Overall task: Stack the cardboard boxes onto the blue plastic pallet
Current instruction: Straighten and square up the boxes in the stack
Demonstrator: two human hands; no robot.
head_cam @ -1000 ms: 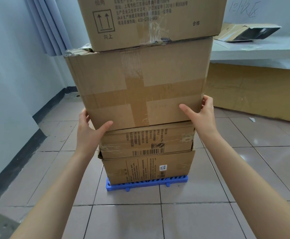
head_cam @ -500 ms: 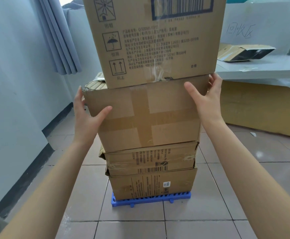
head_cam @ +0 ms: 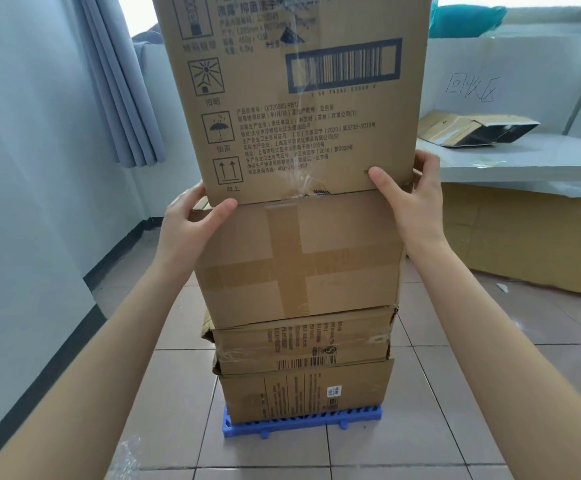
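head view, one entry: stack of four cardboard boxes on the blue plastic pallet (head_cam: 284, 424), the landmark for all that follows. lowest box (head_cam: 306, 389) sat directly on the pallet; second box (head_cam: 299, 344) on that; taped box (head_cam: 299, 258) third up; printed top box (head_cam: 299, 98) highest, its top edge out of frame. left hand (head_cam: 192, 226) was spread against the left bottom corner of the printed top box, thumb across its front face just at the seam with the taped box. right hand (head_cam: 413, 199) was likewise spread around the right bottom corner, thumb on the front, fingers wrapped behind. neither hand pinched anything; both pressed inward from opposite sides, probably to square the top box over the pallet's footprint and steady a tall column. compared with half a second before, both hands had climbed from the sides of the taped box to the base of the printed top box, and the view had tilted upward. off to the pallet's far right: a flattened carton (head_cam: 476, 128) on a white shelf (head_cam: 524, 164).
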